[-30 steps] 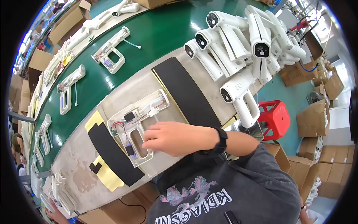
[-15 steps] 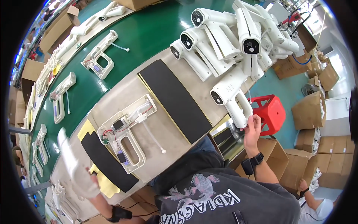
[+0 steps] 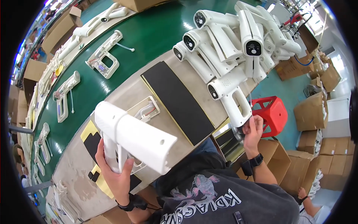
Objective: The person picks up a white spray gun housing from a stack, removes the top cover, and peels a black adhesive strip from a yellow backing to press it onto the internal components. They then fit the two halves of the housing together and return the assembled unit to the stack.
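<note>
Landmark: long black mat (image 3: 179,104), flat on the bench.

Item 1: white shell (image 3: 136,136), pistol-shaped, left of the mat, raised over an open half (image 3: 152,108) with wiring. Most of that half was hidden; contact between the two could not be told.

Axis: the barrel slanted as the mat did, but flatter; its rounded end pointed up-left, away from the mat, its broad, squared end down-right, toward the wearer. The handle ran down toward the wearer.

Item 2: left hand (image 3: 117,183), left of the mat, wrapped around the shell's handle, thumb in front.

Item 3: right hand (image 3: 253,134), right of the mat, fingers gathered at the handle foot of a white unit (image 3: 229,87); whether it pinched could not be told.

Step, by judgement: presenting the shell to the open half. Next move, by judgement: called for turning it to match the half's outline.
</note>
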Demonstrator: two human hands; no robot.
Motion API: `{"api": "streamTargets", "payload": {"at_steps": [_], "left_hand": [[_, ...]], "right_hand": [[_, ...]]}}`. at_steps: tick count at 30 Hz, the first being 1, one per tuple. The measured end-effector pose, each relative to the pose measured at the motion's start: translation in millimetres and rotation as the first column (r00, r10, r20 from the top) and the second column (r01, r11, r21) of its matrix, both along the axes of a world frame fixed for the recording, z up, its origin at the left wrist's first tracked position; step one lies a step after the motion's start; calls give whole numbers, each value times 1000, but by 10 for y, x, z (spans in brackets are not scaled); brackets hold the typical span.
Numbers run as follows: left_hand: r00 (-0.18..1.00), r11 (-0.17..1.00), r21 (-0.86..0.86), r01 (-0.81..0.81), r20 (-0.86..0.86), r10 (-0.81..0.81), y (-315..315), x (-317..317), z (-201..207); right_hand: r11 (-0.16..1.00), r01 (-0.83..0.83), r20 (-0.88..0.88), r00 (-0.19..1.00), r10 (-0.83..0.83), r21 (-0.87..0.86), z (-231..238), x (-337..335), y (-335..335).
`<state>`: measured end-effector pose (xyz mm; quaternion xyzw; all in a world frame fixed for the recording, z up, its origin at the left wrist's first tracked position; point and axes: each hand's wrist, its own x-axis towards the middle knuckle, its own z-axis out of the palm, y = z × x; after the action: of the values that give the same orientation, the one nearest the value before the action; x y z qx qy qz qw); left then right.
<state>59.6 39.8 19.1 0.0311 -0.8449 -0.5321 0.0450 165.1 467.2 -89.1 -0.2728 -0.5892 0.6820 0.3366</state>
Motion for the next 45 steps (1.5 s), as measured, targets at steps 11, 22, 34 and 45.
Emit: {"api": "streamTargets", "payload": {"at_steps": [11,22,34,45], "left_hand": [[984,906,-406,-121,-166,57,306,350,-21],[975,960,-175,-217,-80,206,-103,513,167],[857,815,-335,473,-40,-514,-648,-846,6],[859,800,-346,490,37,-511,-555,-895,-158]], "right_hand": [[271,-524,341,790,509,808,1170,-683,-1127],[-5,-582,397,548,737,813,1254,-1952,-1906],[-186,-712,517,280,809,677,1077,-2404,-1749],[-202,-780,565,223,794,592,865,-2457,-1731]]}}
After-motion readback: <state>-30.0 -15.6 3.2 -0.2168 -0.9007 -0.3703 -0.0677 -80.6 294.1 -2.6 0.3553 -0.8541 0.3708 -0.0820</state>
